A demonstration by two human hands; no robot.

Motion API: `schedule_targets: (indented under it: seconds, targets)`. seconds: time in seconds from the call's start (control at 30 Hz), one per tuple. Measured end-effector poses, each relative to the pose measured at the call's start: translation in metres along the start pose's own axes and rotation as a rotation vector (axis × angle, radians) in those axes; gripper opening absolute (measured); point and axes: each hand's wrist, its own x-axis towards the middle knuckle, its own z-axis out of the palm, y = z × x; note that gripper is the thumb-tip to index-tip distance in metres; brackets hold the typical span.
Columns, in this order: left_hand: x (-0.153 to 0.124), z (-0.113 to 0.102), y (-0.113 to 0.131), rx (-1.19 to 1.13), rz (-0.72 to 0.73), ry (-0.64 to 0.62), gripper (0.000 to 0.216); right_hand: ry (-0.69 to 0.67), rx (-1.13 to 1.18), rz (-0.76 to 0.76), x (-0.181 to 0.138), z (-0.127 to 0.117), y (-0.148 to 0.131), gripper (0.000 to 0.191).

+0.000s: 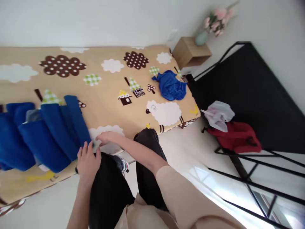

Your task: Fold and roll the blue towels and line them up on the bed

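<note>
Folded blue cloth, long axis slanting to bed's front edge; left hand nearer, at its end, fingers spread, nothing gripped; right hand half-curled, hold unclear.

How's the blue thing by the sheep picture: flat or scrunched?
Scrunched up: the blue bundle lies in a wrinkled, rounded heap.

Soft, fairly bright, even light covers the bed, leaving faint shadows. Right of the bed, white glare washes out part of the floor. Beyond its right end, the flowers smear with blur. On its left end, the blue cloth looks slightly soft. Before it, the black trousers lose detail. Wide-angle stretching makes the bed's outline slant.
</note>
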Motion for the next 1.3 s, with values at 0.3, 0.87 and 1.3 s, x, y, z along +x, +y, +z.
schedule_targets:
  seconds: [0.3, 0.87, 1.3]
  targets:
    - [-0.050, -0.029, 0.039, 0.098, -0.172, 0.065, 0.052, 0.371, -0.485, 0.068, 0.011, -0.224, 0.055, 0.055]
    - [0.007, -0.023, 0.048, 0.321, -0.298, -0.305, 0.043, 0.974, -0.396, 0.502, 0.035, -0.377, 0.202, 0.047]
    - [-0.003, -0.039, 0.062, 0.240, -0.310, -0.277, 0.043, 0.548, -0.104, -0.096, -0.029, -0.279, 0.077, 0.030]
